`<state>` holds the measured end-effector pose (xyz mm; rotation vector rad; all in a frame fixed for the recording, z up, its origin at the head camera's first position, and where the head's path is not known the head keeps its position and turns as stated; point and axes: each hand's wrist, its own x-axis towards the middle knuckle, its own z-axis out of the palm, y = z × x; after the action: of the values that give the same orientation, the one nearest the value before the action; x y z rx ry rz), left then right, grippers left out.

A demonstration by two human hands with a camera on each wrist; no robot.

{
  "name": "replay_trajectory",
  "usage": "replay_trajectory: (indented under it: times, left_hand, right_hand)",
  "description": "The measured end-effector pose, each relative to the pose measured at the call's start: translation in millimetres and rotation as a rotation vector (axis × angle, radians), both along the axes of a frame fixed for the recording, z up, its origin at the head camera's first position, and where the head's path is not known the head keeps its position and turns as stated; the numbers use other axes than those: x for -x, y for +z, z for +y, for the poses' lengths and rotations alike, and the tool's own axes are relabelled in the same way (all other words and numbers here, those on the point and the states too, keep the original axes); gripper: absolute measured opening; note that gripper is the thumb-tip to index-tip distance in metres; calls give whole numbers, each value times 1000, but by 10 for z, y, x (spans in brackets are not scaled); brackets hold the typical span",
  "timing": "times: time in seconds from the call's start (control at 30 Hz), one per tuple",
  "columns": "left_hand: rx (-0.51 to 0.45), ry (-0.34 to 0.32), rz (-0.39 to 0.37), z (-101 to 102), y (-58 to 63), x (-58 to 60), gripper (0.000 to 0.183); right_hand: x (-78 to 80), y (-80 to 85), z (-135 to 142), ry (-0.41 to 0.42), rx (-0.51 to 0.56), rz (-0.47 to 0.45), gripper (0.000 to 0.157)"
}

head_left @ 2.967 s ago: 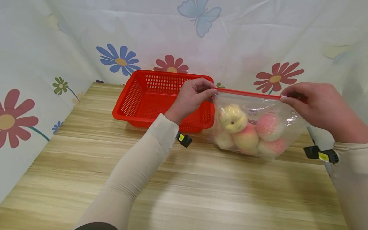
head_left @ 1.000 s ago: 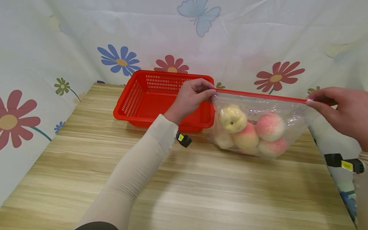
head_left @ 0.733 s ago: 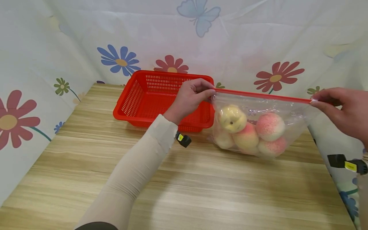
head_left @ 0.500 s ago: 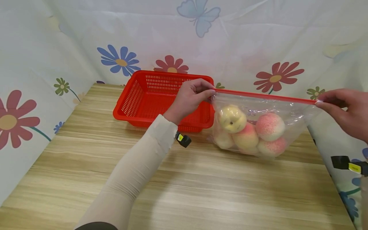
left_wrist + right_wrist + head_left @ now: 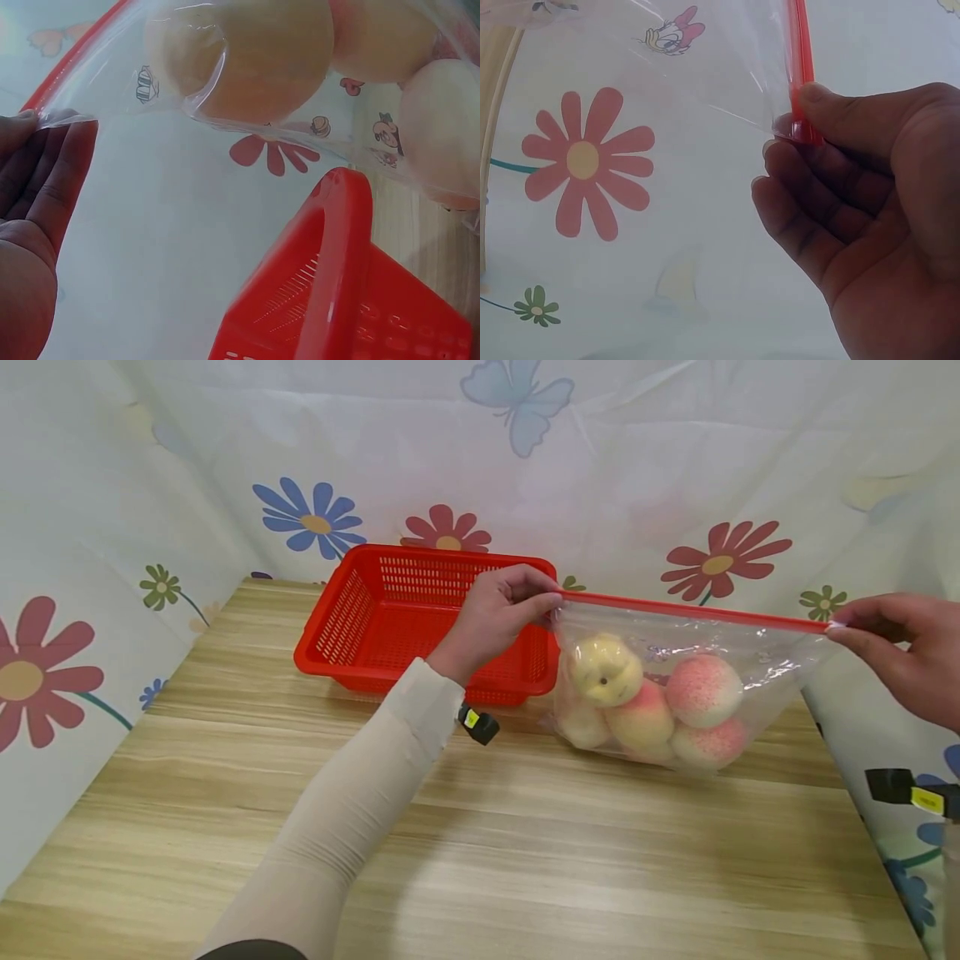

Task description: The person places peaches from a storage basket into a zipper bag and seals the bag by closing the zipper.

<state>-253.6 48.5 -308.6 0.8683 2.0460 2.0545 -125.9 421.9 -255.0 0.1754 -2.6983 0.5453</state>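
A clear zip bag (image 5: pixel 772 672) with a red zip strip (image 5: pixel 690 608) along its top stands upright on the table, holding several peaches (image 5: pixel 703 691), pink and yellow. My left hand (image 5: pixel 498 620) pinches the strip's left end between thumb and fingers. At the opposite end my right hand (image 5: pixel 907 647) pinches the strip's right corner, where a small white bit shows at the fingertips. The strip is drawn straight between both hands. In the right wrist view, the thumb presses on the strip's red end (image 5: pixel 801 67). Small cartoon prints mark the bag's film.
A red slotted plastic basket (image 5: pixel 420 685) stands just left of the bag, partly behind my left hand and forearm. The wood-grain table (image 5: pixel 525 860) spreads in front. A flower-printed cloth (image 5: pixel 615 468) hangs behind and at both sides.
My right hand has moved right along the red strip from partway in to its right end, slowing lately. The left hand, peaches and basket have stayed in place.
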Motion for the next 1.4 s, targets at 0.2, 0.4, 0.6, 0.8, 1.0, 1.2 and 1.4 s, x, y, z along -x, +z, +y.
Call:
replay_trajectory:
  times: [0.2, 0.4, 0.6, 0.8, 1.0, 1.2, 1.4]
  left_hand:
    - [33, -2, 2, 57, 98, 16, 16]
    - [102, -2, -24, 177, 294, 29, 13]
    - [161, 6, -29, 330, 375, 161, 11]
    - [225, 50, -45, 489, 424, 302, 13]
    - [216, 53, -29, 641, 384, 504, 13]
    - [228, 22, -53, 830, 319, 717, 14]
    - [227, -16, -85, 964, 297, 805, 14]
  right_hand:
    - [-22, -18, 15, -3, 14, 10, 21]
    - [-85, -33, 30, -32, 57, 20, 19]
    - [-214, -42, -26, -92, 108, 41, 18]
    - [-399, -43, -119, -72, 223, -27, 9]
    - [-549, -35, -356, 46, 289, -133, 14]
    - [-589, -25, -786, 172, 465, -241, 13]
    - [-439, -85, -1209, 356, 899, -332, 8]
